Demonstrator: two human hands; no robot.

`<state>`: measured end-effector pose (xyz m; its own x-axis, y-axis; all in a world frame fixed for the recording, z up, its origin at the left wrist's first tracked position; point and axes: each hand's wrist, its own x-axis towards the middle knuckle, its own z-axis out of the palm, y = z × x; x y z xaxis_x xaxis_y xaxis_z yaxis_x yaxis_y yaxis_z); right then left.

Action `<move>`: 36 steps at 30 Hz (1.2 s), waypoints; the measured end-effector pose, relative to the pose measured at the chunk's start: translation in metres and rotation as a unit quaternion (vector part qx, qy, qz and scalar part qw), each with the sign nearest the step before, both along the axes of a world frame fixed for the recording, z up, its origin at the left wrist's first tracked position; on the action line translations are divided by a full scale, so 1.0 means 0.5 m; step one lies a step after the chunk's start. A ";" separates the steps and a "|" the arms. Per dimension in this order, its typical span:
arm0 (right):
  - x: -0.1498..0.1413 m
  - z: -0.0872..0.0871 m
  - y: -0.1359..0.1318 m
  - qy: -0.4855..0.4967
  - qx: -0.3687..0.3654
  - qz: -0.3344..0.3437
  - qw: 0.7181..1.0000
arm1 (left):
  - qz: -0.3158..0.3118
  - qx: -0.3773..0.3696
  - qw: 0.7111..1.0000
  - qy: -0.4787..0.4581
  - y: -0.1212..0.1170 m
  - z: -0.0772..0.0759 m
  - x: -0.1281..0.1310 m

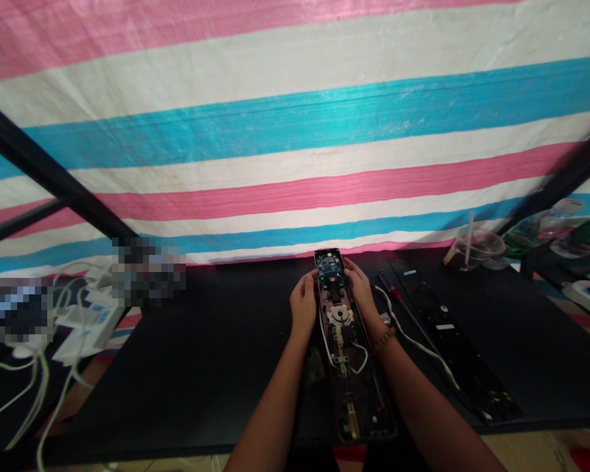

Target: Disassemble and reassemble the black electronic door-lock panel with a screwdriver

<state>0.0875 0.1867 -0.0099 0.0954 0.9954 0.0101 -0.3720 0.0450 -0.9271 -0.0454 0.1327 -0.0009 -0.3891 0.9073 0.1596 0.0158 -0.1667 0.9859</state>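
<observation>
Between my hands is a long, narrow electronic door lock body (344, 380), its inside facing up, with the near end at the table's front edge. A blue circuit board (330, 265) sits at its far end, and a round metal part and white wires show along its middle. My left hand (305, 301) grips the left edge near the board. On the opposite edge, my right hand (361, 288) closes around the same end, a beaded bracelet on its wrist. Some fingertips are hidden behind the casing.
Right of the lock lie a screwdriver (390, 286), a pale cable (420, 344) and a long black panel (452, 341). A plastic cup with a straw (467, 246) stands at the back right. White cables (73, 328) tangle at left. Striped sheeting (295, 144) hangs behind the black table (216, 367).
</observation>
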 end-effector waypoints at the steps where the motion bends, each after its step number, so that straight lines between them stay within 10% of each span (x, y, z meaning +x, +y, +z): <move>1: 0.000 0.001 -0.001 0.001 0.000 0.005 1.000 | 0.000 0.008 1.000 0.002 -0.001 0.002 0.000; 36: 0.006 0.013 -0.012 0.006 0.019 0.015 1.000 | -0.023 0.074 0.997 -0.004 -0.023 0.036 0.013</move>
<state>0.0903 0.1805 -0.0032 0.0664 0.9967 0.0477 -0.3841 0.0697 -0.9206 -0.0390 0.1214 0.0169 -0.3488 0.8912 0.2900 -0.0027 -0.3104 0.9506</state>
